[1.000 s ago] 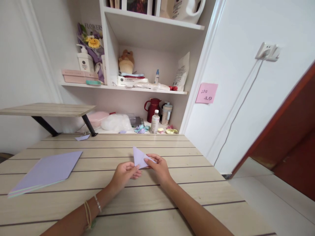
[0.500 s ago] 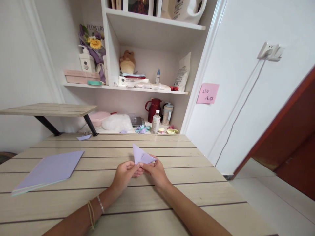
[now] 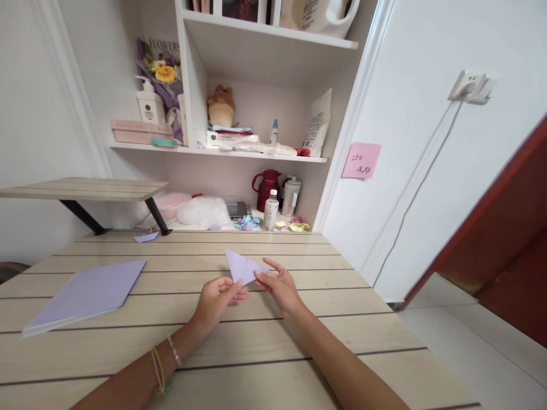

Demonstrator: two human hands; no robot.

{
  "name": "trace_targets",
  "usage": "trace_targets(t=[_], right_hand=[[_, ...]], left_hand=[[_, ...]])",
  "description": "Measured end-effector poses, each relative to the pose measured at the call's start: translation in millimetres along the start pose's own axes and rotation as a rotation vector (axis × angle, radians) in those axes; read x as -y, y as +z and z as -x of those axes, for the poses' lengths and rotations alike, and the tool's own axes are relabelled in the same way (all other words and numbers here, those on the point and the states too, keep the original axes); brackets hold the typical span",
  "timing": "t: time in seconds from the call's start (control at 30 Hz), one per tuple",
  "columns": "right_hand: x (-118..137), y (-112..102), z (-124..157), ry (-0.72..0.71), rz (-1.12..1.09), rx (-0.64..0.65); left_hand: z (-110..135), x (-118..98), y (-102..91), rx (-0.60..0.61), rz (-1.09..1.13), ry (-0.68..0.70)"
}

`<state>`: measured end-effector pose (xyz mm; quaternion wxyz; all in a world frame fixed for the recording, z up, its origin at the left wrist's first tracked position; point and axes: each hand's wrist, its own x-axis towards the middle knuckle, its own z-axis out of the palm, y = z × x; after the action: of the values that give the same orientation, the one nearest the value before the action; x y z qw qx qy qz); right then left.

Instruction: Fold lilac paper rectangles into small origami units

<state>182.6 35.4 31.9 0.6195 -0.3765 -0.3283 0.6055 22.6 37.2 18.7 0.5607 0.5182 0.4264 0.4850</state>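
The back is filled by a white shelving unit (image 3: 265, 62), and in front of it a slatted wood-grain surface (image 3: 239, 364) is spread. At its far left a desk riser (image 3: 85, 189) is carried on black legs; nearer, a stack of lilac paper (image 3: 92, 293) is laid flat, pale green edges being shown along its near side. Over the middle, both hands are kept close together: by the left hand (image 3: 216, 300) the near corner of a folded lilac paper triangle (image 3: 241, 269) is pinched between thumb and fingers, and by the right hand (image 3: 282, 290) its right part is gripped under the thumb, the index finger being lifted clear. Whether the triangle is touched by the surface beneath cannot be told. A skewed crease could be caused if the layers were allowed to slide under uneven thumbs, and a corner could be bent or torn by too hard a pull between the hands. Beside the riser's leg a small folded lilac piece (image 3: 146, 237) is left.
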Motion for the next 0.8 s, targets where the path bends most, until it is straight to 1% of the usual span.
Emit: trace_targets(t=[0.17,0.37,0.57,0.7,0.8], right_hand=[[2.4,-11.6,-8.1,-0.022,0.005,-0.011],[-4.1,-12.7,-11.7,-0.085,-0.025,-0.047],[-1.8,-10.7,-11.0,-0.038,-0.082,0.001],[0.0,-11.1,-10.7,-0.021,-0.067,0.002],[4.6,-11.9,-9.3,-0.057,0.038,-0.037]], left_hand=[[0.6,-1.2,-1.3,-0.002,-0.014,0.004],[0.1,-2.0,-2.8,-0.007,-0.005,0.017],[0.9,-4.1,-2.6,-0.007,-0.004,0.021],[1.2,-5.1,-3.9,0.036,-0.001,0.011],[0.3,-4.4,-6.0,0.080,-0.026,0.013]])
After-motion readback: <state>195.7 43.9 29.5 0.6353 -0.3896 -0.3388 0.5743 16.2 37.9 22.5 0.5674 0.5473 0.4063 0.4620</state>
